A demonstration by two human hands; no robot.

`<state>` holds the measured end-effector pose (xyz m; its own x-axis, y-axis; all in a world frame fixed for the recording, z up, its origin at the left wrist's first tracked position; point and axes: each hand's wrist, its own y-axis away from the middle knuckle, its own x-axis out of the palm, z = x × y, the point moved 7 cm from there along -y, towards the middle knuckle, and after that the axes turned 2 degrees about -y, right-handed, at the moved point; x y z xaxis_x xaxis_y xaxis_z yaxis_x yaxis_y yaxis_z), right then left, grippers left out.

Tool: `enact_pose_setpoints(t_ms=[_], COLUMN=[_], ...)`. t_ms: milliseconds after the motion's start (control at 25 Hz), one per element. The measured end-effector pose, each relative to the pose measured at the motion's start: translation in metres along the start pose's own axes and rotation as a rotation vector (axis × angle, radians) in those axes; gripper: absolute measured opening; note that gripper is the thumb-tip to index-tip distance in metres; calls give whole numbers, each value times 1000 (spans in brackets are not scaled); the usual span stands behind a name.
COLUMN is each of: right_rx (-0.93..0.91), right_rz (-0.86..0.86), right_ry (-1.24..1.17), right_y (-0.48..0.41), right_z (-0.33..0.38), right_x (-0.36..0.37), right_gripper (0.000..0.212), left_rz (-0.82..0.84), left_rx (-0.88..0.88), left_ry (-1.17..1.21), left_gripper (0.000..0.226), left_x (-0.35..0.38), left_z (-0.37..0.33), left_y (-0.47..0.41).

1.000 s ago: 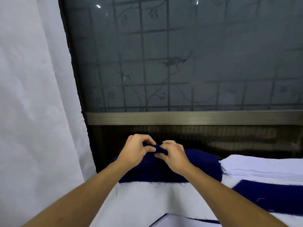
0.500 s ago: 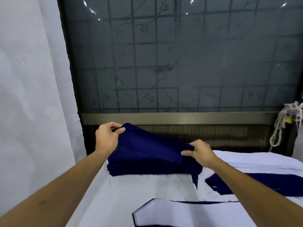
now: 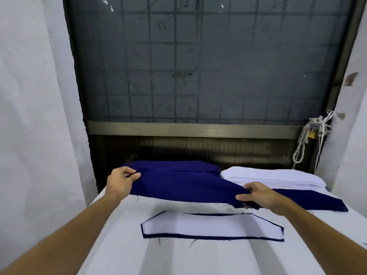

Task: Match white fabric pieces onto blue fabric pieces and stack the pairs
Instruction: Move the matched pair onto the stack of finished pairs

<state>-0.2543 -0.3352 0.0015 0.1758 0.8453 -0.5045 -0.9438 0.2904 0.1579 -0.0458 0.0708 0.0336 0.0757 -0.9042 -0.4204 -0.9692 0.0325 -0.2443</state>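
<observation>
I hold one dark blue fabric piece (image 3: 184,187) stretched between both hands, just above the white table cover. My left hand (image 3: 121,180) pinches its left end, my right hand (image 3: 258,196) pinches its right end. Behind it lies the pile of blue pieces (image 3: 178,166) at the table's far edge. A stack of white pieces (image 3: 274,177) sits at the far right. Nearer to me lies a matched pair (image 3: 212,227), white on top with a thin blue rim showing. Another blue piece (image 3: 309,201) lies flat at the right.
The table cover (image 3: 119,245) is white cloth with loose dark threads. A window with a metal grille (image 3: 198,66) stands right behind the table. White walls close in on both sides. A knotted rope with a padlock (image 3: 311,133) hangs at the right.
My hands have pulled one blue piece off the pile, spread apart along it and drawn it toward me. My view has tilted down, showing the matched pair in full.
</observation>
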Motion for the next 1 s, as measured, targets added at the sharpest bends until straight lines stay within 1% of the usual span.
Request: enact_pose_setpoints(t_ms=[80, 120, 200, 320, 400, 520, 600, 680, 720, 840, 1000], right_rx=[21, 38, 57, 15, -6, 20, 15, -47, -81, -114, -91], right_rz=[-35, -54, -97, -151, -181, -249, -337, -449, -498, -611, -717], right_ry=[-182, -257, -333, -443, -485, -408, -375, -324, -288, -160, -99], right_y=[9, 14, 21, 29, 33, 42, 48, 56, 58, 61, 60], right_z=[-15, -23, -40, -58, -70, -92, -101, -101, -102, -110, -123], right_x=[-1, -1, -3, -6, -10, -18, -23, -27, -28, -26, -28], right_gripper=[22, 26, 37, 52, 58, 53, 40, 23, 19, 20, 33], left_rz=[36, 53, 79, 117, 137, 160, 166, 166, 166, 153, 181], left_rx=[-16, -21, -24, -40, -49, -35, -26, -31, -30, -21, 50], left_ry=[8, 1, -30, -60, -64, -102, -130, -171, -200, -312, -510], left_gripper=[15, 15, 15, 12, 10, 8, 8, 10, 11, 20, 36], left_x=[11, 16, 27, 43, 54, 71, 79, 82, 84, 88, 97], left_z=[8, 12, 20, 31, 38, 48, 53, 60, 64, 69, 66], left_y=[13, 19, 30, 43, 48, 54, 57, 61, 63, 69, 74])
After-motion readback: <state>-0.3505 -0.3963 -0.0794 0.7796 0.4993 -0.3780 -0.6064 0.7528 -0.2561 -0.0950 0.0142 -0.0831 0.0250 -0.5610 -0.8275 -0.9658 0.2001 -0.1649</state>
